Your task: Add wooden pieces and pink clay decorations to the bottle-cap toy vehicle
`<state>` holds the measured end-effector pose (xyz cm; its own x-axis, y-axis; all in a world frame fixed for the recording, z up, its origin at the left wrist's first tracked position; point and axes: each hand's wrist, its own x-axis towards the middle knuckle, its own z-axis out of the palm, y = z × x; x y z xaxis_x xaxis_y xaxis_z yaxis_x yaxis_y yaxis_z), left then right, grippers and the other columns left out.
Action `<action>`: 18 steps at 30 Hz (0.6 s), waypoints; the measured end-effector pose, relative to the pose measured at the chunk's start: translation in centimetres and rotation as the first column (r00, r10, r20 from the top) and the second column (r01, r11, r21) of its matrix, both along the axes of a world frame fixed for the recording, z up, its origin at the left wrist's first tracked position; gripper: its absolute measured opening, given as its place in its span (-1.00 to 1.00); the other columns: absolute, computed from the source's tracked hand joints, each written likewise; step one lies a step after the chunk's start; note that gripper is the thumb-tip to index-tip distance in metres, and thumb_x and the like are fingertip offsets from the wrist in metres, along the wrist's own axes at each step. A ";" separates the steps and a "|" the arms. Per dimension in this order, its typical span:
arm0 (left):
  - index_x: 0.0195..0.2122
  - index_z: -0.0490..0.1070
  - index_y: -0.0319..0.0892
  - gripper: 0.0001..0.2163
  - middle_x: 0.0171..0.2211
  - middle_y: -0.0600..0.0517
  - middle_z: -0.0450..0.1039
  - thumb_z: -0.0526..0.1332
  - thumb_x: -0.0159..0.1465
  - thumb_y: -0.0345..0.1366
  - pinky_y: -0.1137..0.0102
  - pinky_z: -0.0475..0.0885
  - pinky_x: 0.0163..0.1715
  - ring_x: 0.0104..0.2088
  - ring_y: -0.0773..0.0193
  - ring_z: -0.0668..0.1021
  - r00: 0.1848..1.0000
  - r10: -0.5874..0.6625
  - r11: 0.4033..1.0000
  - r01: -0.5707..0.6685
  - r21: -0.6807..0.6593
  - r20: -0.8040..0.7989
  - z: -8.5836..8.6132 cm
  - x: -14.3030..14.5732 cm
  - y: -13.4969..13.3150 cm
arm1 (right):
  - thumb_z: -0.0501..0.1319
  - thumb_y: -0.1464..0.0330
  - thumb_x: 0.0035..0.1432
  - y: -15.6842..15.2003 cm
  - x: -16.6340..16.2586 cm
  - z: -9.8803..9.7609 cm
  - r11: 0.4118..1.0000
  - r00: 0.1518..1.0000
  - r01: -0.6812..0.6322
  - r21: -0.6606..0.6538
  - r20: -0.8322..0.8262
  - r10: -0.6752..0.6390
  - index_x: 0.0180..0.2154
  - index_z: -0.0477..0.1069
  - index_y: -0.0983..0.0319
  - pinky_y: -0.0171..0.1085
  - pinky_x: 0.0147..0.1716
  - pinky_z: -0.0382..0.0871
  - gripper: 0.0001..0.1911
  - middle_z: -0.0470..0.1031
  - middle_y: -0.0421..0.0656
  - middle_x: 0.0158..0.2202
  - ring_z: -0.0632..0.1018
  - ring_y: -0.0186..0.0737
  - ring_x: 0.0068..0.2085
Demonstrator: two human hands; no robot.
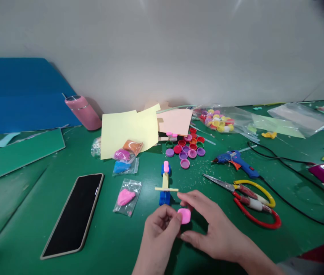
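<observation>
My left hand (pixel 162 233) pinches a flat, rounded-square piece of pink clay (pixel 184 216) between thumb and fingers. Close on its right, my right hand (pixel 207 225) has thumb and forefinger spread around the clay; whether a fingertip touches it I cannot tell. Just beyond both hands stands a small model (pixel 165 181) with a pale stick body, a crosswise stick, blue parts at both ends and a pink bit on top. A small clear bag of pink clay (pixel 126 197) lies to the left of it.
Scissors (pixel 244 198) and a blue glue gun (pixel 236 162) with a black cord lie right. A phone (pixel 74 214) is at left. Behind are coloured bottle caps (pixel 184 163), clay bags (pixel 121 167), yellow paper (pixel 127 128), a bag of caps (pixel 216 120) and a pink bottle (pixel 84 112).
</observation>
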<state>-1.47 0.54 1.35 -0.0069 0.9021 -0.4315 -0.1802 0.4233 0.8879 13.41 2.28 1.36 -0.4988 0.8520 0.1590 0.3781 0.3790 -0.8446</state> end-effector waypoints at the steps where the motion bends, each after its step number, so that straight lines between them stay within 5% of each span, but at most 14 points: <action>1: -0.66 0.29 -0.21 -0.79 -0.68 0.16 0.21 0.25 0.02 -0.25 0.53 0.14 -0.58 -0.59 0.42 0.23 0.999 0.039 0.999 -0.039 0.012 -0.003 0.0 0.2 -0.1 | 0.27 0.33 -0.02 -0.1 -0.1 -0.3 0.999 0.999 0.036 0.009 0.003 -0.037 0.06 0.18 0.18 -0.26 -0.12 0.27 -0.43 0.32 -0.11 -0.10 0.37 -0.20 -0.10; 8: -0.65 0.33 -0.22 -0.80 -0.66 0.14 0.25 0.24 0.05 -0.27 0.52 0.18 -0.52 -0.56 0.39 0.26 0.994 0.100 0.993 -0.098 0.063 -0.044 0.0 0.8 -0.5 | 0.21 0.36 0.06 -0.2 -0.8 -1.4 0.991 0.993 0.111 0.069 -0.055 -0.107 -0.10 0.36 0.18 -0.28 -0.25 0.32 -0.70 0.43 -0.13 -0.25 0.44 -0.23 -0.23; 18: -0.55 0.35 -0.21 -0.80 -0.60 0.12 0.25 0.21 0.07 -0.18 0.48 0.23 -0.52 -0.54 0.36 0.29 0.984 -0.101 0.995 0.102 0.002 0.144 -0.3 -0.2 -0.1 | 0.22 0.35 0.05 0.2 -0.2 -0.6 1.000 0.988 0.009 -0.020 -0.153 -0.012 -0.14 0.41 0.19 -0.33 -0.31 0.33 -0.73 0.37 -0.16 -0.34 0.43 -0.29 -0.31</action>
<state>-1.70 0.44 1.04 0.1469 0.8926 -0.4263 -0.2615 0.4507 0.8535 13.21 2.50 0.74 -0.4610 0.8608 0.2159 0.2481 0.3585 -0.9000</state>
